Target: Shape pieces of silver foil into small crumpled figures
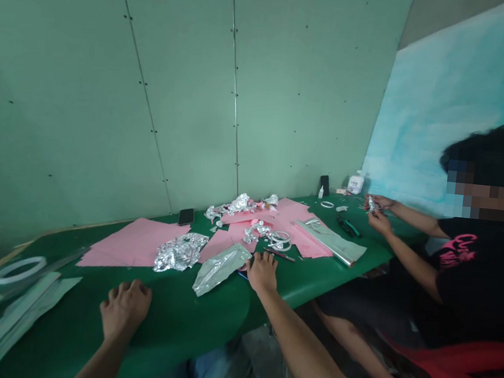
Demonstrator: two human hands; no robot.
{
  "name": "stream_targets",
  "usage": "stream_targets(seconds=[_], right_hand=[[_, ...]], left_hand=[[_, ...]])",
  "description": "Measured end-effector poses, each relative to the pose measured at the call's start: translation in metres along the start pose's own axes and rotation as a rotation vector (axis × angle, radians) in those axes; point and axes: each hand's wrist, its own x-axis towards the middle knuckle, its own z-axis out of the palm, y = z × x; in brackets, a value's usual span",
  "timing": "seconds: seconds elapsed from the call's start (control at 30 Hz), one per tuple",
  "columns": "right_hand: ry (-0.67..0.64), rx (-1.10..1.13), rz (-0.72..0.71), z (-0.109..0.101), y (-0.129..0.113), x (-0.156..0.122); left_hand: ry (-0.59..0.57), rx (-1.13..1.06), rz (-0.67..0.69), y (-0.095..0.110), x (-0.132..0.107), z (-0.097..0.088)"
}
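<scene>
My left hand [125, 306] rests on the green table cover [167, 329] with its fingers curled under, and nothing shows in it. Over the table's front part, my right hand [263, 273] has bent fingers pointing down. Beside its thumb lies a creased silvery-green sheet [221, 269], and a small blue item [242, 275] shows partly under the hand. Whatever those fingers grip, if anything, is hidden. Crumpled foil [181, 252] lies between my hands, farther back. Just beyond my right hand are a thin dark tool [280, 255] and white rings [280, 240].
Pink sheets [133, 243] and a phone [186, 216] lie toward the wall. A foil roll [331, 244] and pliers [348, 226] are right. Long folded strips [20, 321] and a tape ring [20, 270] lie left. A seated co-worker [485, 265] handles foil at right.
</scene>
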Motion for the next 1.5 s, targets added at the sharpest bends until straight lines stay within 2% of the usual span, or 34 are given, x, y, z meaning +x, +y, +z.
stream_targets(seconds=[0.4, 0.7, 1.03, 1.5], right_hand=[[0.011, 0.016, -0.014, 0.004, -0.004, 0.001], [-0.022, 0.02, 0.013, 0.005, -0.003, 0.001], [-0.031, -0.006, 0.034, 0.005, -0.001, 0.002], [-0.034, -0.026, 0.029, 0.006, 0.0, 0.0]], left_hand=[[0.018, -0.037, 0.012, -0.01, 0.004, 0.01], [0.022, -0.021, 0.0, -0.007, 0.004, 0.011], [-0.007, -0.011, -0.015, 0.001, -0.001, -0.002], [0.006, -0.016, -0.01, 0.0, 0.001, 0.003]])
